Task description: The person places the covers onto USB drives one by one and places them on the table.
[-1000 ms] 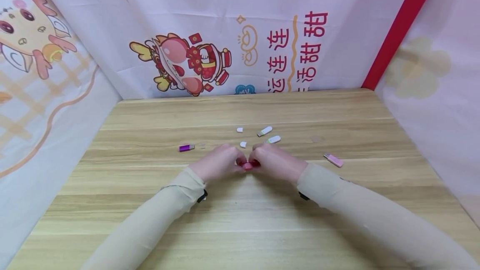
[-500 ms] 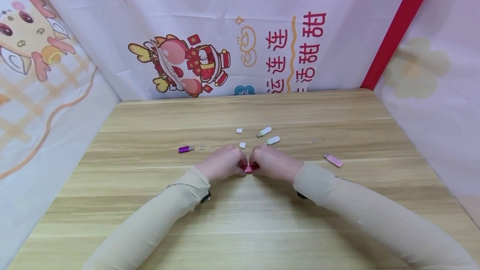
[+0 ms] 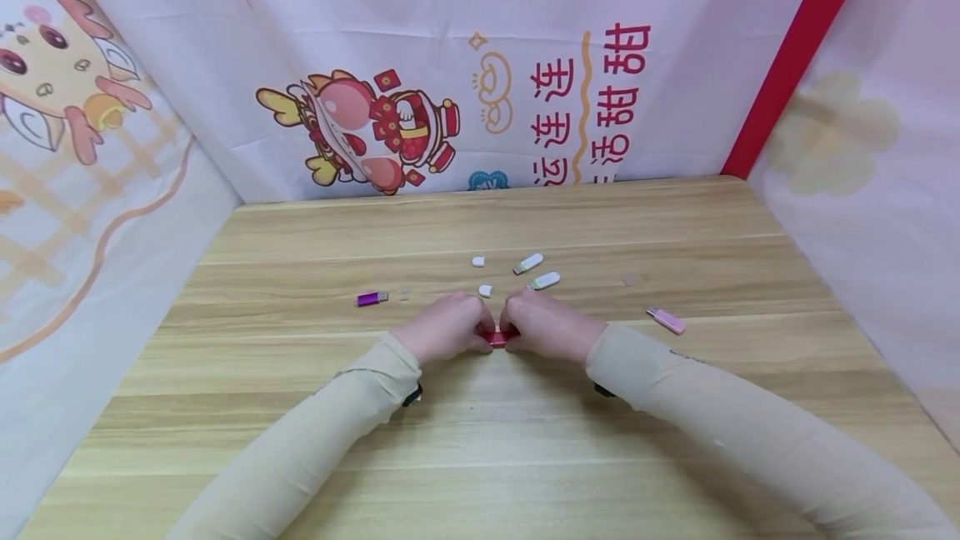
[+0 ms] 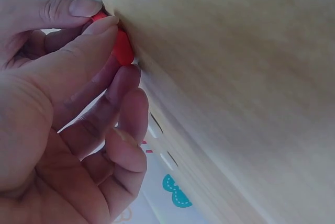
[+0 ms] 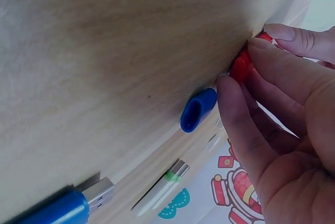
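Note:
Near the middle of the wooden table (image 3: 480,440), both hands meet at a small red USB stick (image 3: 498,340), its connector hidden. My left hand (image 3: 453,323) pinches one end between thumb and fingertips. The other end is pinched by my right hand (image 3: 551,325). In the left wrist view, the red stick (image 4: 123,48) lies close to the tabletop, with the left hand's other fingers curled loosely below it. The right wrist view shows the red stick (image 5: 242,68) partly covered by fingertips.
Beyond the hands lie two white USB sticks (image 3: 529,263) and two white caps (image 3: 486,291). A purple USB stick (image 3: 369,299) is at the left, a pink one (image 3: 666,320) at the right. The right wrist view shows a blue USB stick (image 5: 60,211) and blue cap (image 5: 201,110).
Both hands have shifted slightly nearer the body with the red USB stick between them. Over the last half second they have stayed almost still.

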The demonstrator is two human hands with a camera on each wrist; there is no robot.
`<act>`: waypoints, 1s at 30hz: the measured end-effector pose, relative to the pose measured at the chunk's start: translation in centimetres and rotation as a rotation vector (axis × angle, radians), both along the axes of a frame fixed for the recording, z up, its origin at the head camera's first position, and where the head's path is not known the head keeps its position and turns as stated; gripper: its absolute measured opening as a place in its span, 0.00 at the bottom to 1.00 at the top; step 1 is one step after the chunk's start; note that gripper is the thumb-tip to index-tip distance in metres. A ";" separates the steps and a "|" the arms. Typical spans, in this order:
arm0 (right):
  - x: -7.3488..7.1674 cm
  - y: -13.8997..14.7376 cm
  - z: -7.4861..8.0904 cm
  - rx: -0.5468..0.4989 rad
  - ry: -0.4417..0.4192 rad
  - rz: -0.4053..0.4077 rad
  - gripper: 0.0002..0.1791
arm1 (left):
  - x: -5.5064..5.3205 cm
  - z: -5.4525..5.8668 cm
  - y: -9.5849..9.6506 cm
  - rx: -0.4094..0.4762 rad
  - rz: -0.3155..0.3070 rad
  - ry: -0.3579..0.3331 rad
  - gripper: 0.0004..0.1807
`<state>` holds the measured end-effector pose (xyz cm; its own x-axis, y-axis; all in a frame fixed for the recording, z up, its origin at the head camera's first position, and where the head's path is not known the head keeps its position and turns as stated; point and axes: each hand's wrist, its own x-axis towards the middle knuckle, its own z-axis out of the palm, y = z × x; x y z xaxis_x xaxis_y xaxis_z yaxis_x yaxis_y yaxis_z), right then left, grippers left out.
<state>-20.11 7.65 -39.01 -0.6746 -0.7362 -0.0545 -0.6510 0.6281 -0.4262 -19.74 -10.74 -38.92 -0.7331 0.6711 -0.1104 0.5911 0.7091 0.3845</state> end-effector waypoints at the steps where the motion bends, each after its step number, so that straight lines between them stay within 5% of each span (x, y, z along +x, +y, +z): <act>1: 0.0 0.0 0.0 0.003 -0.002 -0.002 0.02 | 0.0 0.0 0.0 0.001 0.000 -0.001 0.04; 18: -0.5 0.3 1.1 0.024 -0.009 -0.063 0.06 | -0.4 0.4 -0.6 0.014 0.018 -0.054 0.09; 30: -3.3 2.5 5.7 0.001 0.153 -0.081 0.08 | -3.0 3.3 -1.8 0.053 0.151 0.021 0.17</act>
<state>-23.41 10.15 -33.29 -0.7318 -0.6794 0.0531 -0.6560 0.6812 -0.3251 -22.72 -12.53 -35.57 -0.8276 0.5579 -0.0615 0.4878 0.7692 0.4128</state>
